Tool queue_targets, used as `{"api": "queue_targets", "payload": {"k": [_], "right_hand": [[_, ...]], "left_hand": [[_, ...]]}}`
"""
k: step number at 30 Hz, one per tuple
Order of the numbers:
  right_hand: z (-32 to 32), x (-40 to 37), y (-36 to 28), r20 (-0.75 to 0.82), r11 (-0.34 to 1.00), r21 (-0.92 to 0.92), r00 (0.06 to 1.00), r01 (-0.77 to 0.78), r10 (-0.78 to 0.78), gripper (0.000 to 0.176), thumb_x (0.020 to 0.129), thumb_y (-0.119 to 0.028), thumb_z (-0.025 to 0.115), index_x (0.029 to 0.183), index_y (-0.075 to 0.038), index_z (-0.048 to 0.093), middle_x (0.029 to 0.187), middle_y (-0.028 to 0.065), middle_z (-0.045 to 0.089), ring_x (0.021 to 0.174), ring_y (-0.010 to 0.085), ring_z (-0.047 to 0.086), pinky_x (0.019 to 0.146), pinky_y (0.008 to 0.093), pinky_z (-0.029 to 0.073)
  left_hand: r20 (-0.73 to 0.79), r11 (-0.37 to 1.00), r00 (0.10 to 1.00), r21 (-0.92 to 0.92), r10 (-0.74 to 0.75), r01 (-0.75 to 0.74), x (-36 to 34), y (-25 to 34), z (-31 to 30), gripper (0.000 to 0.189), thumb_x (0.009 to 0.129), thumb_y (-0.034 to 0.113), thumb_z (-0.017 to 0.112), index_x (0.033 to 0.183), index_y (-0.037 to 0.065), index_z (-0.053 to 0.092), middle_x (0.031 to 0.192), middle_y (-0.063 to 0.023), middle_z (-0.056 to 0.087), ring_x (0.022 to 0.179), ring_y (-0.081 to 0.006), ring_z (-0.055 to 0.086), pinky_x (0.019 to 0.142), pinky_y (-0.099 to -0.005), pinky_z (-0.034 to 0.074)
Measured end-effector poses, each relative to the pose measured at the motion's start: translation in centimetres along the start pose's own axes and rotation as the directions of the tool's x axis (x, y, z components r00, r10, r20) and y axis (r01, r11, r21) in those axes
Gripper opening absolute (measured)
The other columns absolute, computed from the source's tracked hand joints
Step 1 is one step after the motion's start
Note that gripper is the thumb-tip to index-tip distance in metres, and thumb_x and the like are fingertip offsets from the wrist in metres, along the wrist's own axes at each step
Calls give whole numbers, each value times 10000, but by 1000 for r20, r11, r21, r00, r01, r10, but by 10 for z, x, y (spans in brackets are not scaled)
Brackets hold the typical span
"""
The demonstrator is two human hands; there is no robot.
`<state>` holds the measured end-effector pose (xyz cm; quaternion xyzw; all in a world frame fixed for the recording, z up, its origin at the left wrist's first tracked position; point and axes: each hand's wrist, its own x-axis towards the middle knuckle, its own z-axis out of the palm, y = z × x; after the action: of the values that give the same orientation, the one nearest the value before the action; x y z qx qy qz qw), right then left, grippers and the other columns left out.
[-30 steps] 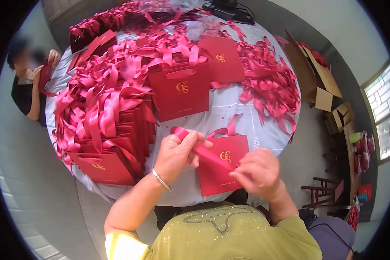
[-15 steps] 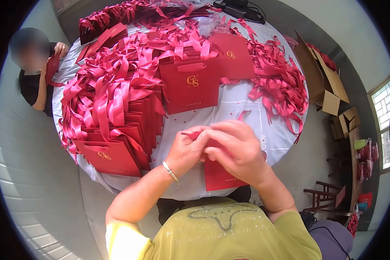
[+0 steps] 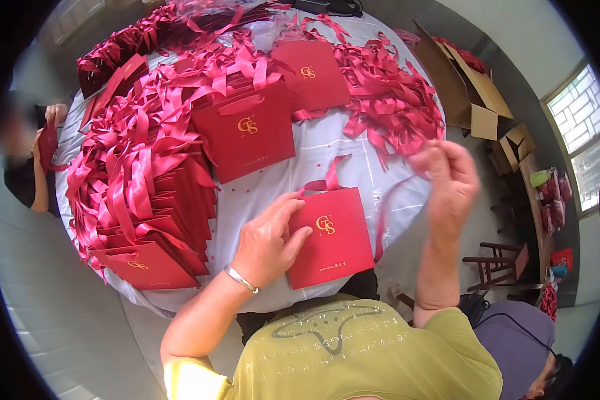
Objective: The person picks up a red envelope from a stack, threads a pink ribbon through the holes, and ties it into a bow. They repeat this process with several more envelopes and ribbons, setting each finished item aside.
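Note:
A red paper gift bag [image 3: 347, 233] with a gold logo lies in front of me at the table's near edge. My left hand [image 3: 268, 239] holds it by its upper left side, thumb on the front face and fingers near the top edge. A short loop of pink-red ribbon [image 3: 331, 177] stands up from the bag's top. To the right, my right hand [image 3: 447, 177] is raised and blurred, its fingertips pinched on a ribbon [image 3: 383, 217] that trails down beside the bag's right edge.
Ribbon-handled red bags [image 3: 243, 130] stand packed on the left of the round table. A ribbon heap [image 3: 397, 93] lies at the far right beside a flat red bag [image 3: 313, 77]. Another person's hand [image 3: 57, 115] is at the left edge. Cardboard boxes [image 3: 483, 123] and a stool [image 3: 493, 263] are on the right.
My hands were together over the bag with ribbon between the fingers. The right hand has swung up and right, drawing a ribbon out. My left hand now rests on the bag's side. The view has shifted.

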<state>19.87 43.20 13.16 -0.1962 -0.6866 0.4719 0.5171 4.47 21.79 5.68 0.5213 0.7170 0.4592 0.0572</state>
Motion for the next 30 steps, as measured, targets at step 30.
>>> {"api": "queue_targets", "payload": {"k": [30], "right_hand": [[0,-72,57,580,977,-92,808,194,-105,196,758,42,778,939,-11,724,853,105,699,739,230,677,640,317,532]], "left_hand": [[295,953,906,85,-304,292,57,-4,22,190,819,84,722,994,11,720,885,-140,720,743,-256,685,695,-353,536]]}}
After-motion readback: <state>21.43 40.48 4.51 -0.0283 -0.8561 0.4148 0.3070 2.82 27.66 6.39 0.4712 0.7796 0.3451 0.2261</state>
